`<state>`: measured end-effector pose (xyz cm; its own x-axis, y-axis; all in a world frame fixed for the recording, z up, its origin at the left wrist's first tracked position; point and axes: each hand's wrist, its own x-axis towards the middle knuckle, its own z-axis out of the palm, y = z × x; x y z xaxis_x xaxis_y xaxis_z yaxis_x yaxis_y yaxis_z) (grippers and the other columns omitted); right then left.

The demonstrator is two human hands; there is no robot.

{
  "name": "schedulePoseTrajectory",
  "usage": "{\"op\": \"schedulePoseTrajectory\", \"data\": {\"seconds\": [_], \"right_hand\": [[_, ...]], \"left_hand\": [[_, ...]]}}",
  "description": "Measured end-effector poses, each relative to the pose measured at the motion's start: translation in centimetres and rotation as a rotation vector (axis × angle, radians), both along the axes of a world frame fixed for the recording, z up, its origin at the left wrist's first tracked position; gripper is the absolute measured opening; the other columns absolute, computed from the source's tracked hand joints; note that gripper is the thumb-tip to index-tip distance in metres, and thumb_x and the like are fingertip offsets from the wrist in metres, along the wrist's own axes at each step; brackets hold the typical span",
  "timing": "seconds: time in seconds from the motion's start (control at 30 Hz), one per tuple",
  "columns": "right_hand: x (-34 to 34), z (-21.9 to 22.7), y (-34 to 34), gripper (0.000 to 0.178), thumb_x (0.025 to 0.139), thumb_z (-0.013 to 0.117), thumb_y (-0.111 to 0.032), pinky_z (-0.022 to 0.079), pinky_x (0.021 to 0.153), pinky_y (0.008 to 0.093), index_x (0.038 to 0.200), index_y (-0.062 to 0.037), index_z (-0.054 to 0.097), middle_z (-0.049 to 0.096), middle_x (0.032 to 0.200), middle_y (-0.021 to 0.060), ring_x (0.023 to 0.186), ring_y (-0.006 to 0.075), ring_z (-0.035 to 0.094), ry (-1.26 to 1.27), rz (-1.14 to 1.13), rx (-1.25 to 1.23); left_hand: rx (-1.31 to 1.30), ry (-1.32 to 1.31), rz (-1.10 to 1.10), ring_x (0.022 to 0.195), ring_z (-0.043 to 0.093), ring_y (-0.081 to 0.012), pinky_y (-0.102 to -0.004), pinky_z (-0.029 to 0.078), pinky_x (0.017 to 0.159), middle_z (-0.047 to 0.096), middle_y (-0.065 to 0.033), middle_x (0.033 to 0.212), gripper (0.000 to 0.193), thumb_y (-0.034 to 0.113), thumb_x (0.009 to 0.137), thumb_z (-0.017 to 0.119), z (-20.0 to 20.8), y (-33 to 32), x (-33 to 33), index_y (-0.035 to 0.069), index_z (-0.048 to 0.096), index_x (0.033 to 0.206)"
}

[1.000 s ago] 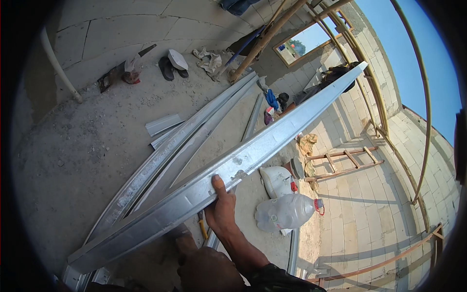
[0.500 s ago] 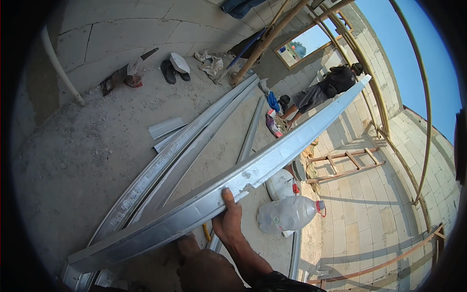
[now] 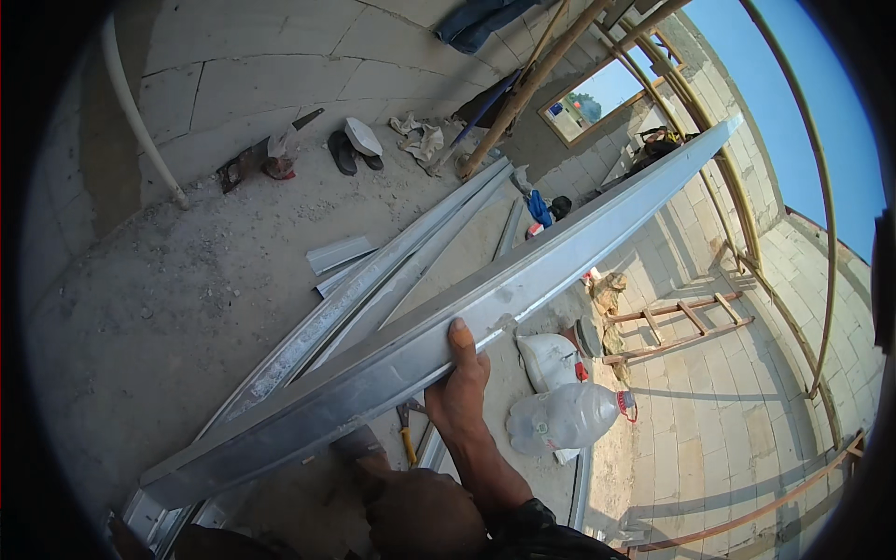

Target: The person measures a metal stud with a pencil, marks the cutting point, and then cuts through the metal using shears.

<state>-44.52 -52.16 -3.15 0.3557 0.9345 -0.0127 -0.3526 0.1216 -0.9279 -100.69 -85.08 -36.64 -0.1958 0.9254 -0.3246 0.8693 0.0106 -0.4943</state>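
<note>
Head view — right hand [image 3: 457, 397] on a long silvery metal channel [image 3: 411, 359] slanting from lower left to upper right of the frame.
From where I stand, its fingers are closed on the channel near the centre, thumb [image 3: 462, 342] over the facing side, the rest hidden behind; the left hand I can't make out. A yellow-handled tool [image 3: 409, 446] shows just below — a clear jug [image 3: 571, 417] sits right of the wrist.
</note>
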Motion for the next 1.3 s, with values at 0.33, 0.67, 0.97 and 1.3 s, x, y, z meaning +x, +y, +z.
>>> {"op": "schedulePoseTrajectory", "data": {"seconds": [0.33,0.67,0.97,1.3], "right_hand": [[8.4,2.0,15.0,0.043,0.093,0.060,-0.022,0.049,0.093,0.0404,0.126,0.0014,0.046,0.059,0.113,0.0128,0.103,0.0255,0.060,-0.028,0.021,0.089],[15.7,-2.4,28.6,0.049,0.091,0.066,-0.023,0.050,0.089,0.0409,0.125,0.0069,0.048,0.059,0.111,0.0130,0.100,0.0266,0.059,-0.119,-0.019,0.081],[28.7,1.8,39.3,0.039,0.097,0.056,-0.027,0.042,0.106,0.0406,0.125,-0.0001,0.054,0.059,0.123,0.0101,0.116,0.0242,0.055,-0.216,0.152,-0.011],[25.7,-1.6,42.6,0.045,0.096,0.058,-0.027,0.041,0.104,0.0360,0.130,0.0008,0.052,0.060,0.124,0.0096,0.115,0.0226,0.056,-0.230,-0.100,-0.024]], "left_hand": [[0.152,-0.585,0.346,0.103,0.052,-0.0413,-0.0503,0.045,0.086,0.052,-0.0203,0.109,0.067,0.011,0.058,0.075,-9.9,4.3,4.9,-0.001,0.044,0.115],[0.172,-0.782,0.060,0.095,0.054,-0.0393,-0.0500,0.049,0.072,0.053,-0.0207,0.095,0.062,0.012,0.048,0.065,1.5,18.2,18.6,-0.003,0.046,0.105],[0.035,-0.785,-0.057,0.103,0.058,-0.0373,-0.0454,0.055,0.076,0.057,-0.0222,0.105,0.077,0.026,0.055,0.081,2.2,28.6,21.9,-0.005,0.046,0.116],[0.014,-0.698,-0.023,0.099,0.061,-0.0357,-0.0417,0.057,0.074,0.060,-0.0245,0.102,0.091,0.028,0.054,0.086,2.5,29.5,20.1,-0.009,0.043,0.125]]}}
